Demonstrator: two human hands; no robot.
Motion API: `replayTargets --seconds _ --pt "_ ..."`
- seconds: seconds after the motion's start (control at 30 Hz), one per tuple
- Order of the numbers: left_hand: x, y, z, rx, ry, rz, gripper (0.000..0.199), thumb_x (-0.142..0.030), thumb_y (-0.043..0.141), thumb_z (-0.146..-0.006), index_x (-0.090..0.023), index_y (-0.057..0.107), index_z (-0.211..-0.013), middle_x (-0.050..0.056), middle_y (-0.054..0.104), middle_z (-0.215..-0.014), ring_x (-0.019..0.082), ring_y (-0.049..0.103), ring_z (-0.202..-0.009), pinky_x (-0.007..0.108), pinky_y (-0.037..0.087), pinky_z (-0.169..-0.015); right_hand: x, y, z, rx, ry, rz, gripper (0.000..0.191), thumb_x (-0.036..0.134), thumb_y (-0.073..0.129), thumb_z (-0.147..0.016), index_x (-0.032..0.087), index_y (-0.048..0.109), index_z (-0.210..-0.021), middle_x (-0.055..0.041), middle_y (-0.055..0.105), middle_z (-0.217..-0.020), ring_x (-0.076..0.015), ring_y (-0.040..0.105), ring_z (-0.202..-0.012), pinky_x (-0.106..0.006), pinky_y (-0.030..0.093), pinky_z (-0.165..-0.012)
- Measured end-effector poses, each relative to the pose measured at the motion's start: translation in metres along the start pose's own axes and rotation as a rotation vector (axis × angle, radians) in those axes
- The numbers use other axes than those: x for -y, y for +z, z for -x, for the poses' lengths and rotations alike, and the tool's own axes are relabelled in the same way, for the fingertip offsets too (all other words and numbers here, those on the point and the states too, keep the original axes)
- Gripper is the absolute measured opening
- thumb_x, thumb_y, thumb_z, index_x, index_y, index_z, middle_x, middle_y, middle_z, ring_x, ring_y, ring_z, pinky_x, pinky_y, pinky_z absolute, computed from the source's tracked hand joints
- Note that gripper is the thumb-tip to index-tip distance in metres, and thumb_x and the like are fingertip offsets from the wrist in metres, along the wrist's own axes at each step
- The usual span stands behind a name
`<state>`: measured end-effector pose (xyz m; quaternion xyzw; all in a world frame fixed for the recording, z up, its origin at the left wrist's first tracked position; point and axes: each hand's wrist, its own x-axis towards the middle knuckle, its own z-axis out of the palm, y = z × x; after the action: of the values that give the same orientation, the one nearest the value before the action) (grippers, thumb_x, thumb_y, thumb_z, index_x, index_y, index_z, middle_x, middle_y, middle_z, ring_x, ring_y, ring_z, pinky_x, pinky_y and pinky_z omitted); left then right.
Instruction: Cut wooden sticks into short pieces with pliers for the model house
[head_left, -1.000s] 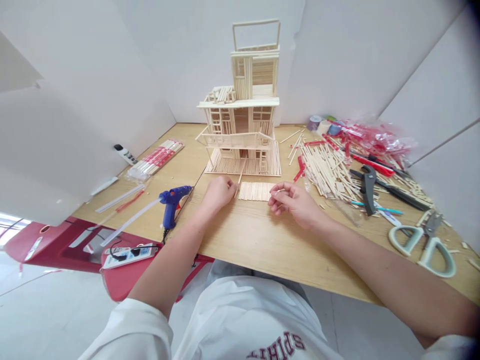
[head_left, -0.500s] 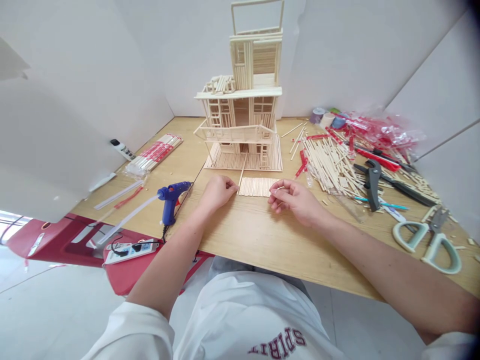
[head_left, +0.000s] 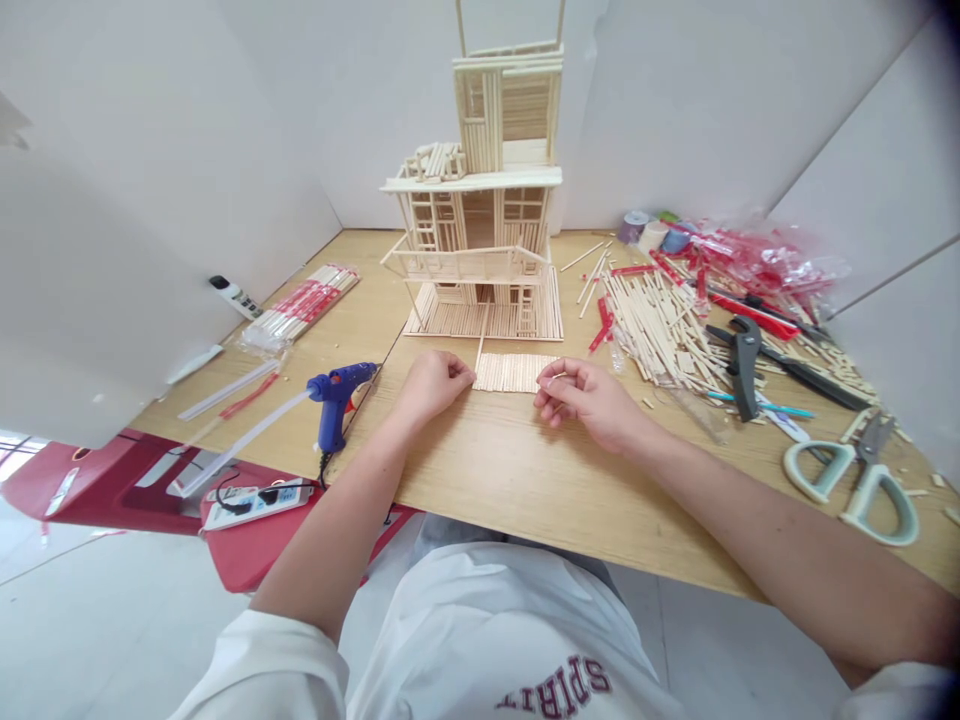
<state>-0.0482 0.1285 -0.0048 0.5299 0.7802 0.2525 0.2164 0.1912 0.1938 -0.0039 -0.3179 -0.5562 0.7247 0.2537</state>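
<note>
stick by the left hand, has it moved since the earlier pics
Yes. The stick now stands more upright. Against the stick raft, its lower end has shifted away from the person, from beside the raft's near left corner to its far left corner.

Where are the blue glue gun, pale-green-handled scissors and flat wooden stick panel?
Blue glue gun (head_left: 334, 395): head view, on its body.
Pale-green-handled scissors (head_left: 870, 440): head view, on the blades.
Flat wooden stick panel (head_left: 514, 372): head view, on its middle.

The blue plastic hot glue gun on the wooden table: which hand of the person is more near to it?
Left. The left hand lies to the right of the blue plastic hot glue gun in this view, apart from it. The right hand is farther away, beyond the flat panel of pale wooden sticks.
</note>
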Motion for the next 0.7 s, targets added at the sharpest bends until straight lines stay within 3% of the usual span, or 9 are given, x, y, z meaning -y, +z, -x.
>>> replayTargets --seconds 0.27,0.47,0.53,0.63,0.7 --pt "0.004 0.000 -0.001 0.001 0.002 0.008 0.019 -0.033 0.066 -0.081 -0.017 0.072 -0.077 0.004 0.067 -0.065 0.017 0.058 -0.064 0.028 0.042 -0.064 -0.003 0.003 0.000 0.048 0.008 0.006 0.033 0.044 0.078 -0.078 0.021 0.057 -0.088 -0.0019 0.071 -0.071 -0.0137 0.065 -0.056 -0.025 0.054 -0.050" --pt "0.005 -0.006 -0.003 0.034 0.024 -0.040 0.030 -0.046 0.061 -0.080 -0.019 0.072 -0.078 0.005 0.071 -0.070 0.020 0.062 -0.066 0.028 0.040 -0.061 -0.003 0.016 0.006 0.091 -0.023 0.116 0.023 0.040 0.068 -0.085 0.022 0.054 -0.091 0.0008 0.066 -0.070 -0.0139 0.063 -0.055 -0.026 0.052 -0.050" --pt "0.008 -0.007 -0.005 0.055 0.034 -0.049 0.035 -0.053 0.059 -0.079 -0.019 0.072 -0.080 0.006 0.074 -0.077 0.022 0.064 -0.070 0.029 0.042 -0.060 0.006 0.019 0.014 0.111 -0.107 0.247 0.014 0.034 0.061 -0.089 0.022 0.054 -0.091 0.0018 0.064 -0.070 -0.0131 0.062 -0.056 -0.026 0.051 -0.054" --pt "0.015 -0.008 -0.012 0.091 0.014 -0.079 0.040 -0.062 0.059 -0.077 -0.024 0.071 -0.081 0.002 0.076 -0.077 0.024 0.067 -0.070 0.029 0.044 -0.061 0.025 0.022 0.034 0.165 -0.283 0.670 0.005 0.026 0.060 -0.090 0.021 0.060 -0.092 0.0004 0.066 -0.076 -0.0138 0.062 -0.068 -0.025 0.047 -0.064" --pt "0.019 -0.008 -0.016 0.096 0.014 -0.120 0.040 -0.065 0.057 -0.079 -0.028 0.070 -0.083 -0.004 0.075 -0.072 0.024 0.068 -0.072 0.030 0.044 -0.064 0.035 0.019 0.052 0.228 -0.288 0.896 0.006 0.024 0.060 -0.091 0.019 0.063 -0.094 -0.0017 0.069 -0.082 -0.0149 0.061 -0.074 -0.026 0.045 -0.069"
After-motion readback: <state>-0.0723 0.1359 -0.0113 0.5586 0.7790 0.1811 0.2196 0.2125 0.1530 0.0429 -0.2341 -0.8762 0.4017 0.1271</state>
